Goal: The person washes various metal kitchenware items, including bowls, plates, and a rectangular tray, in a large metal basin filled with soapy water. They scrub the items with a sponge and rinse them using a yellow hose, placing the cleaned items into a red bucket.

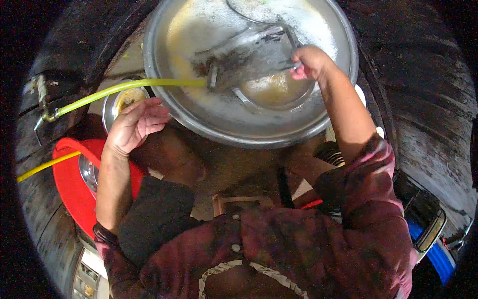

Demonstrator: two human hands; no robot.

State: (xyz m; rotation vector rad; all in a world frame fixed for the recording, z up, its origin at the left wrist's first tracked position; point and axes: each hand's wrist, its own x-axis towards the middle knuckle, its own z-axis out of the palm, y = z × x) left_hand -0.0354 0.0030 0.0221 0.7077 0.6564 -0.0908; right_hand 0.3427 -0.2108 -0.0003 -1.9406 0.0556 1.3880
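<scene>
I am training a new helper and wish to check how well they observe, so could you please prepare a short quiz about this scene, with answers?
1. Multiple choice: which colour is the tub on the person's left side?
A) green
B) red
C) white
2. True or false: the left hand is open and outside the large metal basin.
3. Fill in the blank: the dark flat thing over the basin is gripped by the ____ hand.

Key:
1. B, red.
2. True.
3. Right; the right hand grips it at its edge.
</scene>
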